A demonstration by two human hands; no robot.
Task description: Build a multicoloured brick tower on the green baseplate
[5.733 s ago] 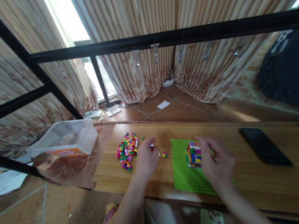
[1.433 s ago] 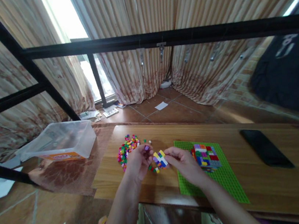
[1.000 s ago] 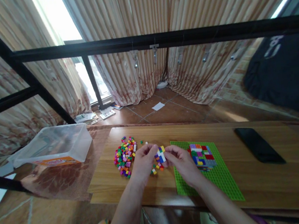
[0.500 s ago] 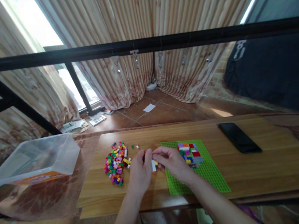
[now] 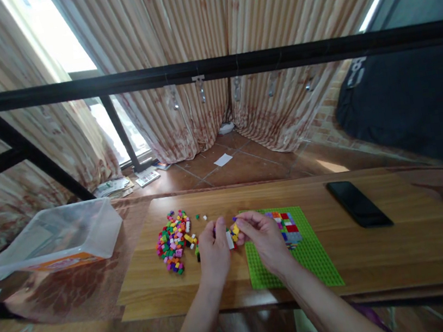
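My left hand [image 5: 213, 248] is closed around a small cluster of toy bricks, of which a white brick [image 5: 229, 239] shows beside the thumb. Just to its right, my right hand [image 5: 262, 235] pinches a yellow toy brick [image 5: 235, 230] between thumb and fingers. Both hands are close together over the table, above the left edge of the green baseplate [image 5: 298, 273]. A block of multicoloured bricks [image 5: 292, 228] stands on that baseplate, partly hidden behind my right hand. Left of my hands lies a heap of loose small bricks [image 5: 174, 238] in many colours.
The wooden table [image 5: 149, 294] also carries a black phone [image 5: 359, 204] at the right. A clear plastic bin [image 5: 69, 226] with an orange label stands beyond the table's left end. A black metal bar [image 5: 208, 69] crosses ahead, with curtains behind it.
My hands have moved slightly apart, and a yellow brick now shows at my right fingertips. My right hand covers more of the brick block. The view has shifted a little.
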